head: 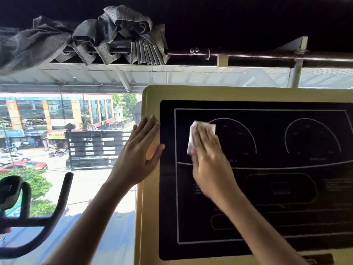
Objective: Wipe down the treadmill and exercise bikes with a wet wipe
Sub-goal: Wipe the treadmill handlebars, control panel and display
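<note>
The treadmill console (pixel 286 188) fills the right half of the view: a black display panel with white dial outlines inside a gold frame (pixel 150 96). My right hand (pixel 208 159) lies flat on the panel's upper left part and presses a white wet wipe (pixel 193 136) against it. The wipe sticks out above and to the left of my fingers. My left hand (pixel 139 152) rests flat, fingers together, on the gold frame's left edge and holds nothing.
Black exercise bike handlebars (pixel 55 207) curve up at the lower left, with a small bike console (pixel 9 190) beside them. Behind is a large window over a street. A grey curtain (pixel 107 35) is bunched on a rod above.
</note>
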`<state>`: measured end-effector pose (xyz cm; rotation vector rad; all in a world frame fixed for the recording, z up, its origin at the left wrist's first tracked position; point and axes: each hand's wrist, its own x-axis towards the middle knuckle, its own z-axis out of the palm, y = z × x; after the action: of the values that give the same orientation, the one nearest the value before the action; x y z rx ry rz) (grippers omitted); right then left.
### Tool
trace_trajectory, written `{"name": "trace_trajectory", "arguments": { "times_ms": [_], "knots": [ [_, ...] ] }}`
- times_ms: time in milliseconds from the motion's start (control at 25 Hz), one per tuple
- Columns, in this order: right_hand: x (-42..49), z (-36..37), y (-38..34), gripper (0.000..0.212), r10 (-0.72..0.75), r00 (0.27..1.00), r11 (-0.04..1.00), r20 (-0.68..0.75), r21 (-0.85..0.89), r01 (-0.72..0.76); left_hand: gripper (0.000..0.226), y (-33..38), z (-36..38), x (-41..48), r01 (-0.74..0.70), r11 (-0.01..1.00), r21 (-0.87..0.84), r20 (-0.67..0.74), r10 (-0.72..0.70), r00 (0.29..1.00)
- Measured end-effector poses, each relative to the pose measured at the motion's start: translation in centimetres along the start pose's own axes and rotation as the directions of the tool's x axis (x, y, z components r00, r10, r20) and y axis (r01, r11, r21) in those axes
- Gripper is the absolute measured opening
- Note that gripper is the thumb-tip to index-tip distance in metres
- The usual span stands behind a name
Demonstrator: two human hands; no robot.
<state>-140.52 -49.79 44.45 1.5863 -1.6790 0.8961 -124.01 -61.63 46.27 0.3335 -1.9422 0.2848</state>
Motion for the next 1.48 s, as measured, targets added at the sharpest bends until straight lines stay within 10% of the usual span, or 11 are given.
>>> {"name": "trace_trajectory", "arguments": {
  "times_ms": [200, 400, 680, 880, 1120, 1360, 1480],
  "knots": [
    [-4.9, -1.0, 0.4, 0.049, -0.129, 0.989, 0.991, 0.066, -0.034, 0.131, 0.057, 0.5, -0.1, -1.5, -0.011, 1.0, -0.011, -0.007, 0.011, 1.0],
    [5.7, -0.9, 0.4, 0.052, 0.086, 0.996, 0.994, 0.021, 0.065, -0.087, 0.058, 0.6, -0.3, -1.5, 0.004, 1.0, -0.018, 0.0, -0.004, 1.0],
    [0.6, -0.3, -0.2, 0.047, -0.41, 0.907, 0.912, 0.093, 0.064, 0.405, 0.063, -0.6, -1.3, -2.2, -0.019, 0.996, 0.088, 0.022, 0.017, 1.0],
    [7.8, -0.5, -0.3, 0.047, -0.063, 0.998, 0.994, 0.03, 0.088, 0.06, 0.061, 0.0, -0.9, -2.2, 0.032, 0.998, 0.061, -0.023, -0.031, 0.999],
    [4.8, 0.3, -2.4, 0.049, -0.418, 0.902, 0.895, 0.105, 0.216, 0.39, 0.06, -0.6, -1.6, -3.2, 0.019, 0.999, 0.027, 0.0, -0.019, 1.0],
    [9.4, 0.3, -2.1, 0.049, -0.18, 0.983, 0.978, 0.024, 0.114, 0.176, 0.055, -0.7, -1.6, -4.5, 0.012, 1.0, 0.014, -0.016, -0.012, 1.0],
    [9.7, 1.3, -4.4, 0.056, -0.286, 0.957, 0.954, 0.043, 0.111, 0.28, 0.054, -0.6, -1.7, -4.9, 0.012, 1.0, 0.004, -0.029, -0.012, 0.999]
  ]
}}
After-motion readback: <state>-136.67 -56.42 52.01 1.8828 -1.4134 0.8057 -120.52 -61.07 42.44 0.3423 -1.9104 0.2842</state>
